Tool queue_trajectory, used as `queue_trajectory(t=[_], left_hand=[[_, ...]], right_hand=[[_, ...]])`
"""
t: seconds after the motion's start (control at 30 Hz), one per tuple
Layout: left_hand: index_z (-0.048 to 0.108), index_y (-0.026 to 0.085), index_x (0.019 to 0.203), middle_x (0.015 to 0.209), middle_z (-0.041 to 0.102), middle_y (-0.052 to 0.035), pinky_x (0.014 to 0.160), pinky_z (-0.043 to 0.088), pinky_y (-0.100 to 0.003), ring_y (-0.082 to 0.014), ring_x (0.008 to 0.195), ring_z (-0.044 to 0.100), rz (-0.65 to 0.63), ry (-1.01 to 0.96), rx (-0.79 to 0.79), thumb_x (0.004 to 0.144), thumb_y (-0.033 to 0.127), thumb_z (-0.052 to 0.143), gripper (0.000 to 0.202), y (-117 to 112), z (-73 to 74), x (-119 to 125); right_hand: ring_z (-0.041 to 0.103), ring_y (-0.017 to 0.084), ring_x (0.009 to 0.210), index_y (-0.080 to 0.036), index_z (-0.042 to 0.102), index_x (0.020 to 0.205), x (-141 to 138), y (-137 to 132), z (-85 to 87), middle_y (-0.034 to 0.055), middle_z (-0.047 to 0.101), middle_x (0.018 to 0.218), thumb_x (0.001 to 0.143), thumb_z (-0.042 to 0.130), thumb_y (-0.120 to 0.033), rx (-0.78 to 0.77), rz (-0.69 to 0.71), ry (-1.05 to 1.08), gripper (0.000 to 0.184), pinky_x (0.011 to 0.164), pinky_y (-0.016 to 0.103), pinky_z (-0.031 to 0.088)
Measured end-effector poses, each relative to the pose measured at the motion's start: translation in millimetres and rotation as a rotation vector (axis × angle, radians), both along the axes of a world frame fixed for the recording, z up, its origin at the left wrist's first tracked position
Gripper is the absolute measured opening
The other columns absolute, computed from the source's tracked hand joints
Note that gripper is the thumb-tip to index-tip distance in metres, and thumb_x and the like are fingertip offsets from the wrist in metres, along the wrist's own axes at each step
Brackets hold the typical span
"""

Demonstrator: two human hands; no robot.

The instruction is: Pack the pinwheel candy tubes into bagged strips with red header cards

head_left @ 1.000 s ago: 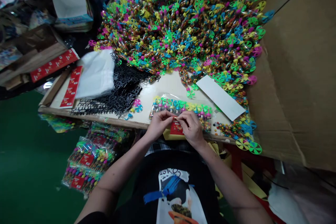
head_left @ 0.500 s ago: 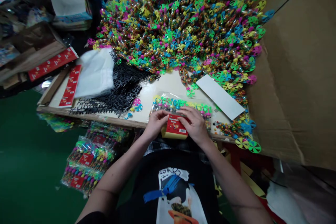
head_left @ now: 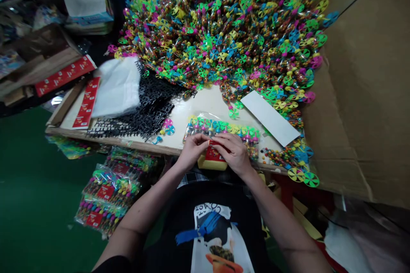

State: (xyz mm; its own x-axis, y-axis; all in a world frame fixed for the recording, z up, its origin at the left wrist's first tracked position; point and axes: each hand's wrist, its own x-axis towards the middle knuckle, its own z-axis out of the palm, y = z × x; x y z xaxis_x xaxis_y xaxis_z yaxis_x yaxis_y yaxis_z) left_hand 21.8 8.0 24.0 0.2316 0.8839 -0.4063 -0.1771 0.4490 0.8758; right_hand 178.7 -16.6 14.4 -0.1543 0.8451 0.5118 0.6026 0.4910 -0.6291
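Both of my hands work at the near edge of a pale wooden board point(head_left: 205, 106). My left hand point(head_left: 192, 151) pinches a clear plastic bag point(head_left: 218, 131) holding a row of candy tubes topped with colourful pinwheels. My right hand point(head_left: 234, 153) grips a red printed card point(head_left: 213, 152) at the bag's near end, its fingertips meeting my left fingers. A yellow block point(head_left: 208, 163) lies under the card, partly hidden. Beyond the bag rises a huge heap of loose candy pinwheel tubes point(head_left: 224, 38).
A white sheet point(head_left: 117, 87), black plastic mesh point(head_left: 144, 113) and a strip of red labels point(head_left: 86, 102) lie on the board's left. A white card strip point(head_left: 270, 113) lies to the right. Cardboard point(head_left: 352, 94) walls the right side. Filled bags point(head_left: 107, 192) lie on the green floor.
My hands have closed in over the red card, covering most of its print. The card and bag sit slightly higher on the board's edge.
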Motion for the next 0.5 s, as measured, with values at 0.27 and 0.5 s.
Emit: queue_trajectory(t=[0.27, 0.5], left_hand=[[0.064, 0.014, 0.063, 0.057, 0.061, 0.0023, 0.054, 0.039, -0.019, -0.0073, 0.053, 0.051, 0.009, -0.018, -0.077, 0.049, 0.036, 0.083, 0.033, -1.8, -2.7, 3.0], [0.061, 0.014, 0.061, 0.06, 0.064, 0.0012, 0.054, 0.041, -0.021, -0.0099, 0.053, 0.053, 0.01, -0.011, -0.099, 0.043, 0.031, 0.083, 0.033, -3.8, -7.1, -2.1]], right_hand=[[0.065, 0.017, 0.084, -0.023, 0.067, 0.083, 2.2, -1.4, 1.8, 0.0039, 0.071, 0.088, 0.086, 0.059, -0.021, -0.007, 0.016, 0.084, 0.009, 0.075, 0.034, 0.052], [0.066, 0.02, 0.088, -0.024, 0.06, 0.085, 10.3, -15.8, 38.0, 0.0029, 0.068, 0.081, 0.087, 0.054, -0.019, -0.072, 0.125, 0.187, 0.008, 0.081, 0.039, 0.051]])
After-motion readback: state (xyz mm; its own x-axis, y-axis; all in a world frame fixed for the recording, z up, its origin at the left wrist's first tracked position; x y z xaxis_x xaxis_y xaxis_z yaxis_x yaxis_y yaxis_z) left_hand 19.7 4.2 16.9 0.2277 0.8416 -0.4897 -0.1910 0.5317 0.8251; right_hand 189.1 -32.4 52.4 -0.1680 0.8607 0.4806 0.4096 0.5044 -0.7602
